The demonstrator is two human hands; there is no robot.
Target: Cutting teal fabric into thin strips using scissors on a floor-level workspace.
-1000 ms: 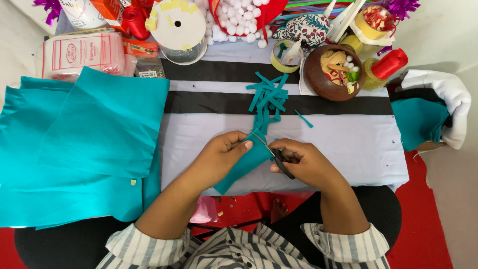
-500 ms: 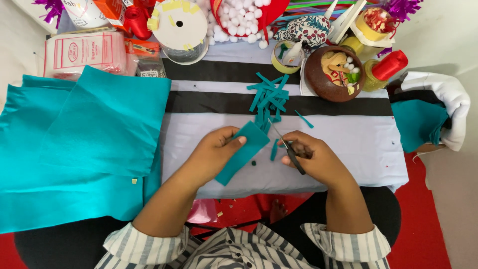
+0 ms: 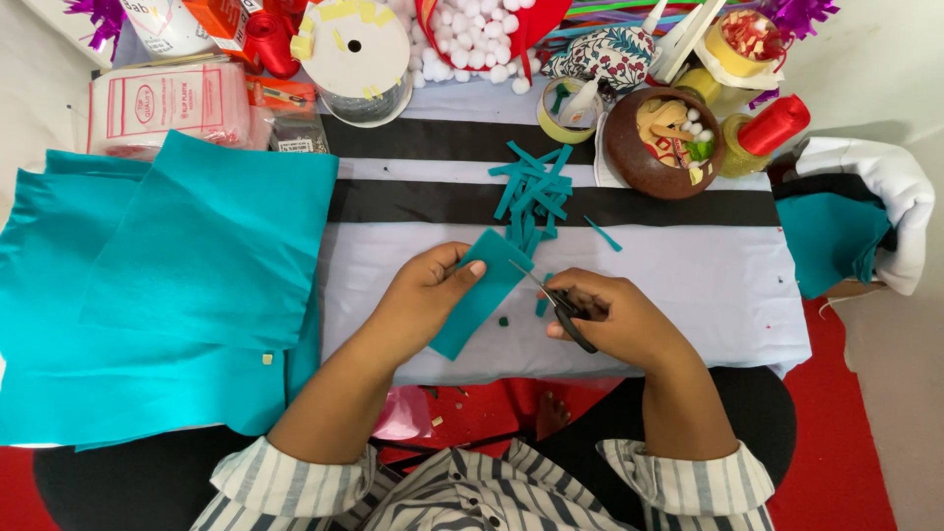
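Head view: left hand (image 3: 423, 295) pinches teal felt piece (image 3: 482, 292); right hand (image 3: 615, 320) grips scissors (image 3: 560, 305), blades touching felt edge.

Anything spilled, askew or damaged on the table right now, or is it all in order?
Nothing damaged. Loose teal felt strips lie scattered in a heap beyond the teal felt piece that the left hand holds; the right hand holds black-handled scissors. A few white pom-pom balls lie outside their red container. Small scraps dot the red floor.
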